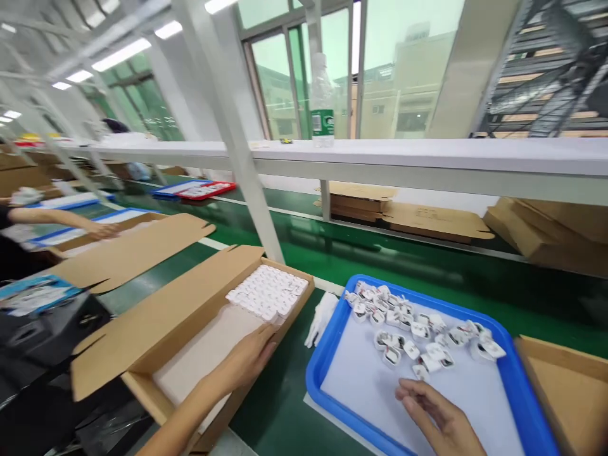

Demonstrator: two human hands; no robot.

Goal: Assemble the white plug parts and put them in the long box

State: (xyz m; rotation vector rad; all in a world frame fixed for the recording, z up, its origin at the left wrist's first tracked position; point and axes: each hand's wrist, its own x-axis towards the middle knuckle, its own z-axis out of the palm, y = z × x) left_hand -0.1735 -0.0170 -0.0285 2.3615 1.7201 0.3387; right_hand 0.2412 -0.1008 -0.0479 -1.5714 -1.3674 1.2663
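Room: bright workshop, tall windows point(403, 69) behind a long white shelf point(427, 150); green bench surface point(289, 373) below. At far left, a co-worker's hand point(101, 231) over another box.

Blue plastic tray with a white liner point(330, 339): small white rounded plastic pieces point(430, 354) lie loose in a band from its far left corner toward its right edge. Right hand point(434, 411) above the tray's near part, thumb and fingers curved and parted, nothing visible between them. The nearest pieces lie just beyond its fingertips, toward the tray's far edge. Their individual long axes: too small to tell.

Brown open cardboard box point(147, 396), left of the tray, long axis slanting from near left to far right. A tight block of similar white pieces point(268, 291) fills its far end. Left hand point(254, 351) at the right long edge, fingertips by the block's near side; grip underneath hidden, cannot tell what it holds.

Right hand nearer the loose pieces; left nearer the block.
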